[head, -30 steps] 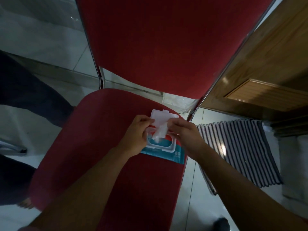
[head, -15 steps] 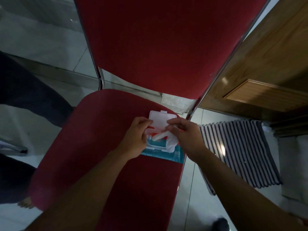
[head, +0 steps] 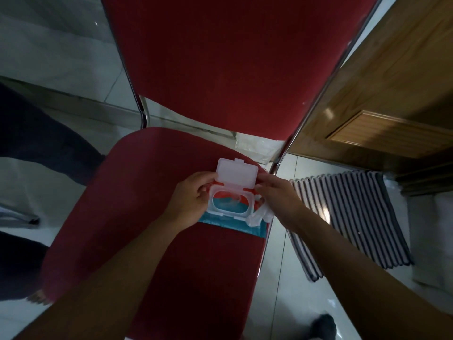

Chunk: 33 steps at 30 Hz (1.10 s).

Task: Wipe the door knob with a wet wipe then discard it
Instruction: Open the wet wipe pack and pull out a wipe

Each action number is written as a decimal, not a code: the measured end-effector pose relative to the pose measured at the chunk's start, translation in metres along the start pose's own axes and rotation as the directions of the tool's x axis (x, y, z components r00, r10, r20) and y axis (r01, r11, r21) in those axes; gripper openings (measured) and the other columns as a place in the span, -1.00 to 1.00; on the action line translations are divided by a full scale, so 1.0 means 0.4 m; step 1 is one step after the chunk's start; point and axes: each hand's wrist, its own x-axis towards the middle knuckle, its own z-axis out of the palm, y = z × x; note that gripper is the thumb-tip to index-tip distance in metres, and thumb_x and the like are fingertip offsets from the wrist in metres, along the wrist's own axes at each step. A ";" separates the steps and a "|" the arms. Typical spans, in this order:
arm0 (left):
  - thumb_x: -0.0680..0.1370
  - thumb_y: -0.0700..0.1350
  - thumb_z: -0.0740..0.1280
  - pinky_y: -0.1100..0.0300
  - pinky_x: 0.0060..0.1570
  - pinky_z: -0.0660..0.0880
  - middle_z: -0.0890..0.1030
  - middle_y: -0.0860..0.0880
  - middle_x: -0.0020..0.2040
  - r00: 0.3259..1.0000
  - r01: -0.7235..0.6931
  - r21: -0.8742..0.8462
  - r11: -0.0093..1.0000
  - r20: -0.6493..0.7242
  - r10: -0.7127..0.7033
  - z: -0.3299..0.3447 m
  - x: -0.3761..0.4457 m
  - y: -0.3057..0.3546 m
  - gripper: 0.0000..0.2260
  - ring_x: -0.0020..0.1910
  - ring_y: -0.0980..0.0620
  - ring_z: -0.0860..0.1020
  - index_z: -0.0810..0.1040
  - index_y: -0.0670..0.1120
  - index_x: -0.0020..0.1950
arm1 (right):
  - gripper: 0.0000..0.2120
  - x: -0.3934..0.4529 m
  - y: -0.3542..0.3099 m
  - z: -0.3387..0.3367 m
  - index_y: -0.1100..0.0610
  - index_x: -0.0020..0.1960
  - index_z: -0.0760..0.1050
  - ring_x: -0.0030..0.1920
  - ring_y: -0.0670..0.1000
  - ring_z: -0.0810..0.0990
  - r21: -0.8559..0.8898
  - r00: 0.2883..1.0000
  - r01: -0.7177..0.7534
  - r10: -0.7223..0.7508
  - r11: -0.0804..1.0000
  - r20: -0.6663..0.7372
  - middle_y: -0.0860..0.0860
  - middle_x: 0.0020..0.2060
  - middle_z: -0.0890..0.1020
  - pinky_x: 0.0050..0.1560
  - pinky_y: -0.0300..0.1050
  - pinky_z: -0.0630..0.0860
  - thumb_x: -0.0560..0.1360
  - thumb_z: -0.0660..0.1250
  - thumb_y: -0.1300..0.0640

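A teal and red wet wipe pack (head: 232,223) lies on the red chair seat (head: 137,217), near its right edge. Its clear plastic lid (head: 237,175) stands flipped up, leaving the oval opening bare. My left hand (head: 191,197) grips the pack's left side beside the opening. My right hand (head: 279,200) holds a crumpled white wet wipe (head: 261,215), which hangs under the palm at the pack's right edge. The door knob is out of view.
A wooden door (head: 382,89) stands at the right. A striped mat (head: 350,217) lies on the pale tiled floor below it. The chair's red backrest (head: 232,57) rises ahead, between chrome frame tubes. A person's dark trouser legs are at the left.
The wipe has come fully out of the opening, and my right hand has carried it to the pack's right side. My left hand stays on the pack.
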 end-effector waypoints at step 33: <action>0.45 -0.23 0.33 0.10 0.13 0.48 0.40 -0.10 0.20 0.995 -0.066 0.331 0.941 0.098 0.035 0.064 -0.049 0.077 -0.80 0.14 -0.05 0.48 0.50 -0.15 0.07 | -0.72 -0.098 0.051 -0.045 0.19 0.08 0.54 -0.03 -0.05 0.57 -0.248 0.991 0.137 -0.133 0.959 0.030 0.04 -0.03 0.57 -0.22 -0.34 0.57 0.53 0.10 0.35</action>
